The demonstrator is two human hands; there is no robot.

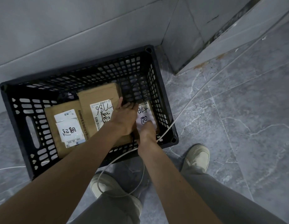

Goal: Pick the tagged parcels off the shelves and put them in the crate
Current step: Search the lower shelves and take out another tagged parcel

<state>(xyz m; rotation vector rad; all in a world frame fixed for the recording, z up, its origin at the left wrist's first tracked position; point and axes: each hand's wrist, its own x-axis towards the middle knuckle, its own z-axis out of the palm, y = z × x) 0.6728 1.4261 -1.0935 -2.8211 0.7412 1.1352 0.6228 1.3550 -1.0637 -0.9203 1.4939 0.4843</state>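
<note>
The black plastic crate (158, 88) stands on the grey tiled floor (237, 110), pushed into a corner of the wall, and three cardboard parcels lie flat in its bottom, each with a white tag bearing handwritten characters. The left parcel (50, 120) sits near the crate's handle end. The middle parcel (98, 94) lies just beside it and seems to overlap its edge. The small right parcel (144, 110) lies against the right wall of the crate.

Both arms reach down into the crate. The left hand (124, 117) is spread, thumb out and fingers straight, lying over the seam between the middle parcel and the small one. The right hand (147, 131) rests on the near end of the small parcel, on its tag. Its fingers point down and away from the camera, so I cannot tell whether they pinch the parcel's edge or only press on it.

By my reading, the small parcel is the one being settled into place, which would make this the end of a placing step, with three parcels in the crate. The shelves are out of view, so how many tagged parcels are left to fetch cannot be judged. The crate has bare mesh showing along its far side, so there looks to be room for more.

A white cable (118, 160) trails over the crate's near rim and loops on the floor by the person's shoes (197, 157).
</note>
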